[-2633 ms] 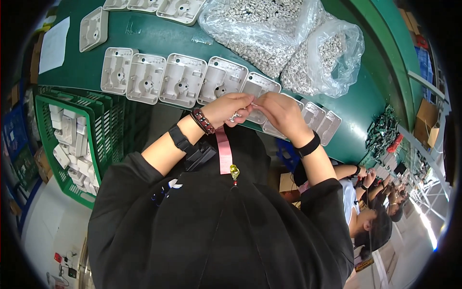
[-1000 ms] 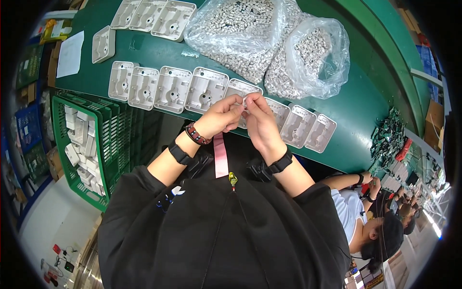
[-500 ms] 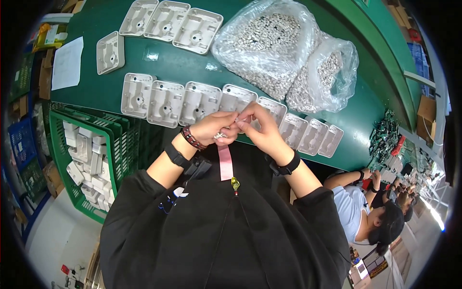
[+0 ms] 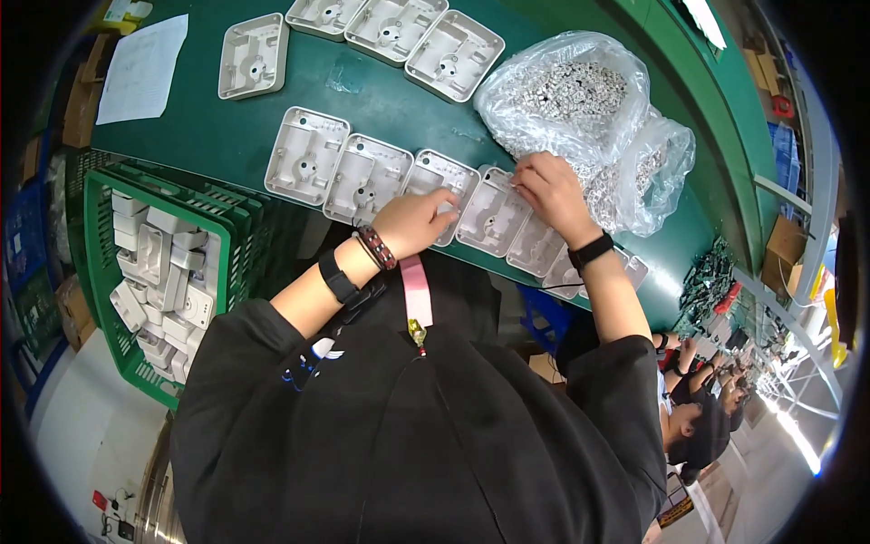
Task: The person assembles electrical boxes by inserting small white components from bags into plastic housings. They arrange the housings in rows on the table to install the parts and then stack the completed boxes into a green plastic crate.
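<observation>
A row of light grey plastic housings, open side up, crosses the green table in front of me. My left hand [image 4: 413, 222] is over the near part of one housing [image 4: 438, 172], its fingers curled in; whatever lies inside the curl is hidden. To its right, my right hand [image 4: 555, 192] pinches its fingertips together at the upper right corner of the neighbouring housing [image 4: 490, 218]. Anything in that pinch is too small to make out. Beyond the right hand lies a clear plastic bag [image 4: 507, 91] full of small silvery metal pieces, with a second such bag [image 4: 675, 172] beside it.
More housings [image 4: 450, 68] stand in a back row, one [image 4: 256, 56] at its left end. A paper sheet [image 4: 143, 71] lies at the table's left. Below it is a green crate [image 4: 107, 299] of grey plastic parts. Co-workers [image 4: 693, 426] sit at right.
My hands were together in front of my chest, small metal pieces in the left. They have separated and reached forward over the housings, the right hand farther right. The view has shifted.
</observation>
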A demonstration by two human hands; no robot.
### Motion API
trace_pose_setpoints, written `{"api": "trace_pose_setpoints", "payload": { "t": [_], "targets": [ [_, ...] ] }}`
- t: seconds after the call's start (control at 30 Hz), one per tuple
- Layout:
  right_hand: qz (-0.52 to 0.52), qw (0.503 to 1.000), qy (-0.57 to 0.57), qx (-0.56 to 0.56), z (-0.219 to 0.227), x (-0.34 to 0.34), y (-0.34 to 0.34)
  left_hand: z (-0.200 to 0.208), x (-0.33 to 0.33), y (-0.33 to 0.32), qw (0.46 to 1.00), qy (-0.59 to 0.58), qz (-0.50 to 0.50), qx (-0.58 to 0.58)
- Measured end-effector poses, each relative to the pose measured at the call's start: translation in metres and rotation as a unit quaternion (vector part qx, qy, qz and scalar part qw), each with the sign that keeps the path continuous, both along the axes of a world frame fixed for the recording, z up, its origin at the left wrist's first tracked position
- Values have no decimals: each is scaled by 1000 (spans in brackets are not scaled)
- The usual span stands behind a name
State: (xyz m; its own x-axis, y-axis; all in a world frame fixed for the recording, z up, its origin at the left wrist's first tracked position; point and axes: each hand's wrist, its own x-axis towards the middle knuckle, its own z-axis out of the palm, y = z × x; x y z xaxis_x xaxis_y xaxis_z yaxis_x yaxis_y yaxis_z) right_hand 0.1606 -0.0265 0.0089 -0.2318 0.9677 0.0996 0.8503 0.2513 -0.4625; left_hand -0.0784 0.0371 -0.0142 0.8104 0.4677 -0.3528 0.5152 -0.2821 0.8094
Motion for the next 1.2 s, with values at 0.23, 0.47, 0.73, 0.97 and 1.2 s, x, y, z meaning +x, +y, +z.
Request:
{"api": "trace_pose_setpoints", "payload": {
  "t": [0.23, 0.47, 0.73, 0.97, 1.2],
  "targets": [
    [74, 997, -24, -10, -43, 0, 8, -1, 12, -21, 992, 56, -78, 83],
    [92, 994, -63, 11, -28, 4, 8, -2, 18, -31, 980, 96, -81, 152],
    [-303, 870, 384, -67, -14, -3, -22, 11, 20, -17, 945, -13, 165, -282],
    [-218, 975, -18, -33, -20, -28, -32, 17, 37, -7, 993, 47, 76, -82],
    [-116, 983, -139, -22, -43, -21, -28, 11, 41, -30, 998, 38, 8, -51]
  ]
}}
